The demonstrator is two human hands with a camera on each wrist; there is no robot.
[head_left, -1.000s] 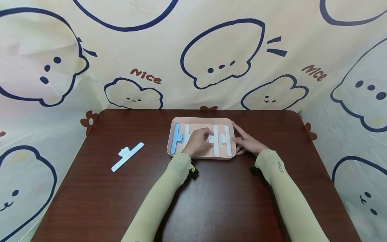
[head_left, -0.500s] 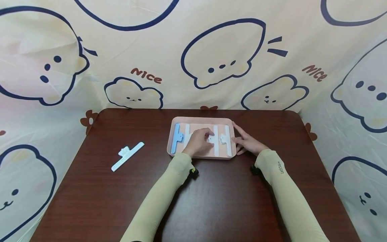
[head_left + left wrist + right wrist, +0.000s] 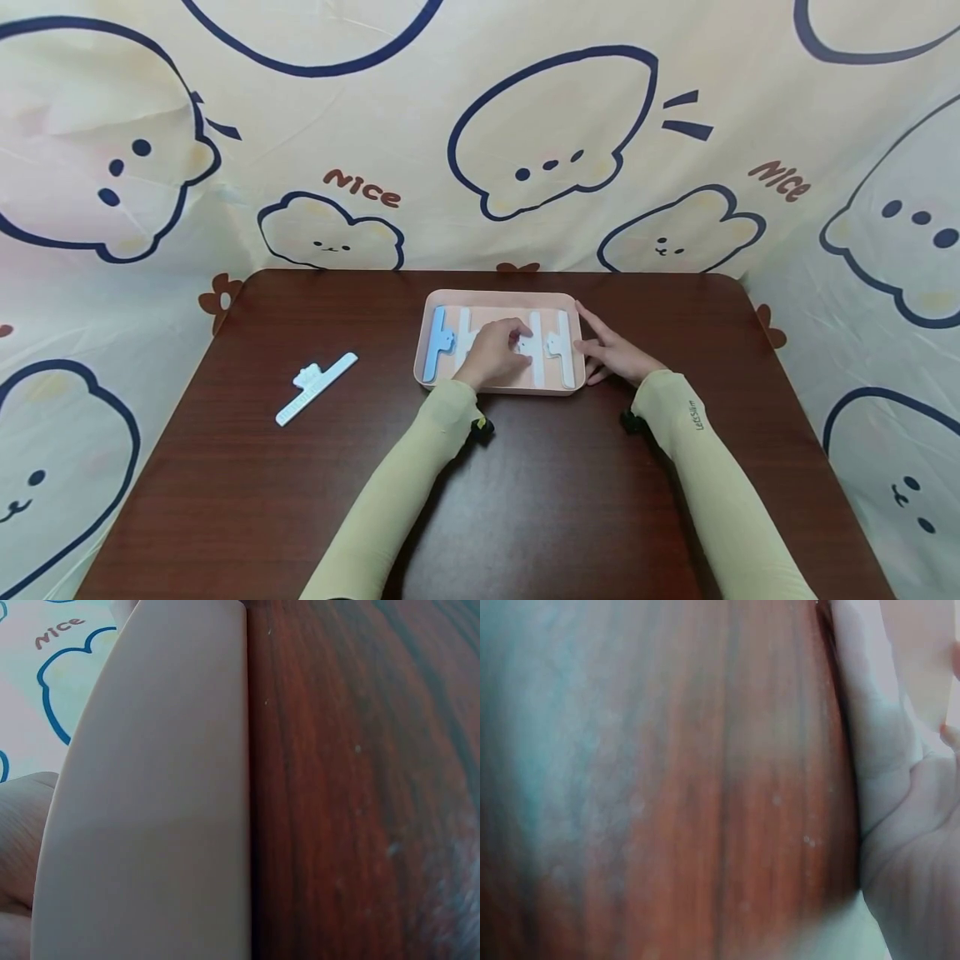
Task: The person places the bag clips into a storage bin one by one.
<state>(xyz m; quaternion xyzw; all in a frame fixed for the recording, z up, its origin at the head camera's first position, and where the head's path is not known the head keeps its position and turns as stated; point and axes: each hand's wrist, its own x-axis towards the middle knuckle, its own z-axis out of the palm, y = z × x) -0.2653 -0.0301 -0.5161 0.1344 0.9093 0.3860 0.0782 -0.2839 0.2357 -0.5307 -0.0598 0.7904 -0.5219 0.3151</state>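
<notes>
Fingers of the left hand (image 3: 491, 354) pinch a white clip (image 3: 525, 342) in the tray (image 3: 495, 297).

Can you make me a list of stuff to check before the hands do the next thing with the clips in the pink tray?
1. Pink plastic tray flat on the dark brown wooden table: ok.
2. Right hand resting against the tray's right side, fingers straight: ok.
3. Left hand has a firm pinch on the white plastic bag clip in the tray: cannot tell, the fingers hide the contact.
4. Blue plastic bag clip lying along the tray's left side, apart from the left hand: ok.
5. All clips in the tray: not ok, one white bag clip on the table lies outside it, to the left.
</notes>
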